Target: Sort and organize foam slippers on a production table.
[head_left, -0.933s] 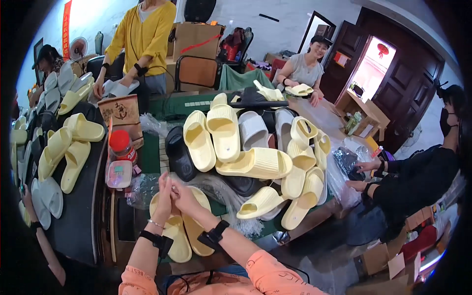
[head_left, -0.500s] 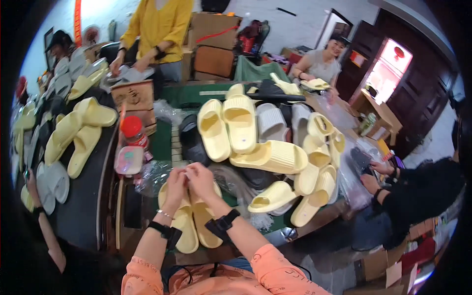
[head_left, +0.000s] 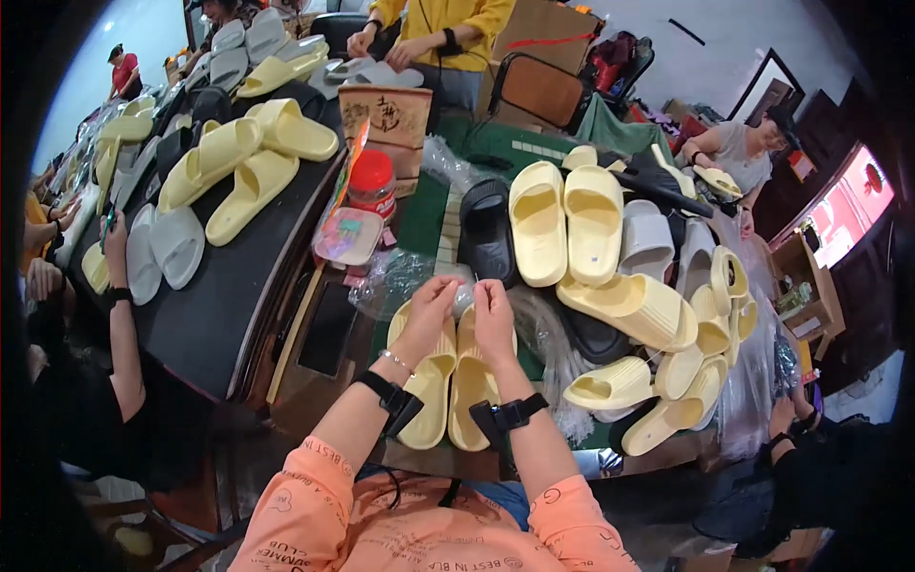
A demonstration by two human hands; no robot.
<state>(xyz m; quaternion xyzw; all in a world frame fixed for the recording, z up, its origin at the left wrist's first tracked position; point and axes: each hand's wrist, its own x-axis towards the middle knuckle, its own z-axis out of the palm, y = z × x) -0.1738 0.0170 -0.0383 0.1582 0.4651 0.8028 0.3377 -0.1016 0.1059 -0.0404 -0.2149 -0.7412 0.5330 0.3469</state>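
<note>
A pair of pale yellow slide sandals (head_left: 426, 415) lies side by side before me, partly hidden under my hands. Above them my left hand (head_left: 431, 319) is closed in a pinch. My right hand (head_left: 493, 322) pinches too, a small gap apart from it. Something thin and tiny shows at the fingertips, too small to name. Clear plastic wrap (head_left: 386, 286) lies beside my left hand. To the right is a heap of yellow, grey and black slides, with a ribbed yellow slide (head_left: 627, 313) nearest my right hand.
A red-lidded jar (head_left: 372, 181), a clear tub (head_left: 349, 236) and a paper bag (head_left: 386, 129) stand at my left. Beyond a wooden strip (head_left: 295, 334), a black conveyor belt (head_left: 229, 329) carries more slides. Several co-workers sit or stand around; a bundle of clear strands (head_left: 562, 381) lies right.
My view has swung left, so the table sits further right in it. My hands, together before, are now slightly apart, both still pinching.
</note>
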